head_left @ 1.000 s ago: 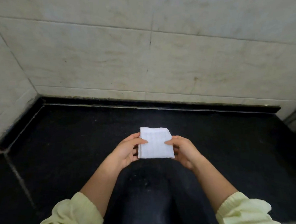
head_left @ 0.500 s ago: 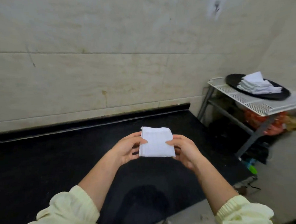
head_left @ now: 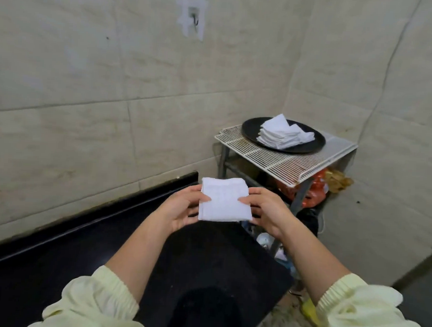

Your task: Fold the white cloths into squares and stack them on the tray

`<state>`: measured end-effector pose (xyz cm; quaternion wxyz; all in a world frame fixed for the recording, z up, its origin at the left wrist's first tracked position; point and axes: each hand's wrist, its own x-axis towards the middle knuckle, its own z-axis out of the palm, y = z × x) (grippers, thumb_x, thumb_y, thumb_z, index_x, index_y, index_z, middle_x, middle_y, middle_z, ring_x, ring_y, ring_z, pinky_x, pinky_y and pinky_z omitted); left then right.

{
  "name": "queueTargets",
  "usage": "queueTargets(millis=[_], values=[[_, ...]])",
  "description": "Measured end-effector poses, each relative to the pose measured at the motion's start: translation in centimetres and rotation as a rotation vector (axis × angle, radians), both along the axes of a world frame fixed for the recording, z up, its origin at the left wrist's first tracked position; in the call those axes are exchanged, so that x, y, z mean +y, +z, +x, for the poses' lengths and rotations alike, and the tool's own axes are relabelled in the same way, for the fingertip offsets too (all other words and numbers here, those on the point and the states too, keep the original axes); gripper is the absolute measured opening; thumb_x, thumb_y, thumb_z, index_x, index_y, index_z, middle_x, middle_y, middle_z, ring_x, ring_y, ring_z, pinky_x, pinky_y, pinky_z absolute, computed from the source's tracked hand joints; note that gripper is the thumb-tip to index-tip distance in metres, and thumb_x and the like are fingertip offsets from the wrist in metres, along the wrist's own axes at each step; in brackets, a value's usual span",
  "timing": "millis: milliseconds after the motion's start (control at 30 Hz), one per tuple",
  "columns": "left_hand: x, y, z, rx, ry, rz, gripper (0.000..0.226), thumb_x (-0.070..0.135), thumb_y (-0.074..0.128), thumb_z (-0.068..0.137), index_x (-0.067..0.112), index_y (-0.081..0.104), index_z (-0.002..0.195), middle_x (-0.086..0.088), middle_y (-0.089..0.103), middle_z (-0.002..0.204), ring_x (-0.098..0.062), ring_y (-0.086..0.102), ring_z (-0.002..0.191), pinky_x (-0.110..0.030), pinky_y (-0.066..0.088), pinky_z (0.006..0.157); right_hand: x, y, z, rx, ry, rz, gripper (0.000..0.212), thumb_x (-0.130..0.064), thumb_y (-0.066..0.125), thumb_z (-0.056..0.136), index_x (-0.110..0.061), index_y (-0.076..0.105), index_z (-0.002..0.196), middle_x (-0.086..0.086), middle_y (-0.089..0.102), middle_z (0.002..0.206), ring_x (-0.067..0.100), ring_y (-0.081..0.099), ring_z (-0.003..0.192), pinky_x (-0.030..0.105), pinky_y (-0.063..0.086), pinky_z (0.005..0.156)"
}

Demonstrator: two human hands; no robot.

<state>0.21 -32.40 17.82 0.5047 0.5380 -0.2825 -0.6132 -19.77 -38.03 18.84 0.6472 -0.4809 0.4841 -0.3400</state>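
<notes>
1. Folded white cloth [head_left: 224, 201], square, held in the air above the far edge of the black counter [head_left: 80, 256].
2. Left hand [head_left: 182, 209] pinches its left edge, thumb on top.
3. Right hand [head_left: 267, 211] pinches its right edge the same way.
4. Black tray [head_left: 311, 140] on a white wire rack [head_left: 285, 162], well apart to the right, carries a stack of folded cloths [head_left: 281, 133].
5. Pale yellow sleeves [head_left: 367, 313] at both wrists.

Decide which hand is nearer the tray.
Right. The right hand grips the cloth on the side toward the tray; the left hand grips its opposite edge, farther away.
</notes>
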Motion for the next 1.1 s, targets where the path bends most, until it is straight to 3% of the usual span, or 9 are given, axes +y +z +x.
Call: queueTargets(millis=[200, 300, 367, 500, 667, 767, 967, 1100], values=[[-10.4, 4.5, -4.1, -0.033, -0.003, -0.07, 0.034, 0.001, 0.06, 0.084, 0.026, 0.066, 0.107, 0.007, 0.071, 0.08, -0.007, 0.065, 0.07, -0.02, 0.054, 0.054, -10.3, 4.7, -3.9, -0.085, 0.012, -0.006, 0.021, 0.0, 0.064, 0.082, -0.018, 0.063, 0.094, 0.001, 0.07, 0.084, 0.013, 0.063, 0.071, 0.022, 0.051, 0.052], [-15.2, 6.4, -6.3, -0.06, 0.0, -0.112, 0.028, 0.0, 0.06, 0.085, 0.024, 0.065, 0.098, 0.008, 0.07, 0.075, -0.005, 0.064, 0.065, -0.022, 0.055, 0.063, -15.1, 6.4, -6.0, -0.103, 0.005, -0.025, 0.023, 0.0, 0.065, 0.082, -0.015, 0.066, 0.1, 0.002, 0.071, 0.09, 0.014, 0.063, 0.076, 0.021, 0.052, 0.053], [-18.2, 7.4, -7.5, -0.063, 0.006, -0.134, 0.025, 0.0, 0.06, 0.085, 0.023, 0.065, 0.094, 0.006, 0.069, 0.078, -0.007, 0.061, 0.068, -0.023, 0.054, 0.066, -18.1, 7.3, -7.4, -0.118, -0.009, -0.025, 0.02, 0.001, 0.065, 0.083, -0.012, 0.067, 0.098, 0.005, 0.071, 0.091, 0.016, 0.064, 0.078, 0.021, 0.051, 0.048], [-24.7, 9.1, -10.7, -0.087, 0.04, -0.164, 0.026, 0.002, 0.062, 0.086, 0.02, 0.066, 0.104, 0.003, 0.068, 0.081, -0.007, 0.062, 0.059, -0.019, 0.053, 0.05, -25.2, 8.9, -10.6, -0.113, 0.001, -0.061, 0.018, 0.001, 0.064, 0.083, -0.01, 0.067, 0.097, 0.005, 0.071, 0.086, 0.017, 0.065, 0.075, 0.021, 0.052, 0.048], [-32.9, 10.1, -14.5, -0.152, 0.077, -0.201, 0.022, 0.003, 0.062, 0.085, 0.019, 0.066, 0.1, -0.003, 0.069, 0.088, -0.016, 0.063, 0.076, -0.027, 0.057, 0.065, -34.6, 9.9, -14.2, -0.091, 0.05, -0.096, 0.015, 0.0, 0.062, 0.083, -0.013, 0.069, 0.085, 0.001, 0.071, 0.073, 0.011, 0.065, 0.058, 0.019, 0.052, 0.05], [-37.8, 10.7, -17.1, -0.227, 0.143, -0.181, 0.022, 0.004, 0.063, 0.084, 0.017, 0.063, 0.102, -0.001, 0.068, 0.087, -0.013, 0.064, 0.069, -0.022, 0.052, 0.056, -40.2, 10.1, -16.4, -0.053, 0.088, -0.079, 0.013, 0.0, 0.062, 0.084, -0.012, 0.067, 0.087, 0.0, 0.069, 0.071, 0.008, 0.063, 0.05, 0.018, 0.05, 0.048], [-44.6, 10.6, -21.2, -0.326, 0.274, -0.176, 0.021, -0.005, 0.066, 0.082, 0.011, 0.059, 0.095, -0.009, 0.066, 0.094, -0.022, 0.065, 0.074, -0.028, 0.058, 0.059, -48.9, 9.3, -19.0, -0.008, 0.068, -0.07, 0.02, 0.002, 0.064, 0.083, -0.008, 0.063, 0.101, 0.006, 0.066, 0.08, 0.017, 0.063, 0.072, 0.038, 0.053, 0.081], [-48.5, 9.3, -22.7, -0.475, 0.35, -0.161, 0.051, -0.006, 0.07, 0.078, 0.012, 0.046, 0.12, -0.015, 0.059, 0.109, -0.033, 0.066, 0.091, -0.035, 0.06, 0.062, -53.0, 7.7, -19.6, 0.054, 0.074, -0.052, 0.015, 0.0, 0.066, 0.082, -0.009, 0.065, 0.093, 0.006, 0.066, 0.08, 0.018, 0.062, 0.073, 0.035, 0.052, 0.077]])
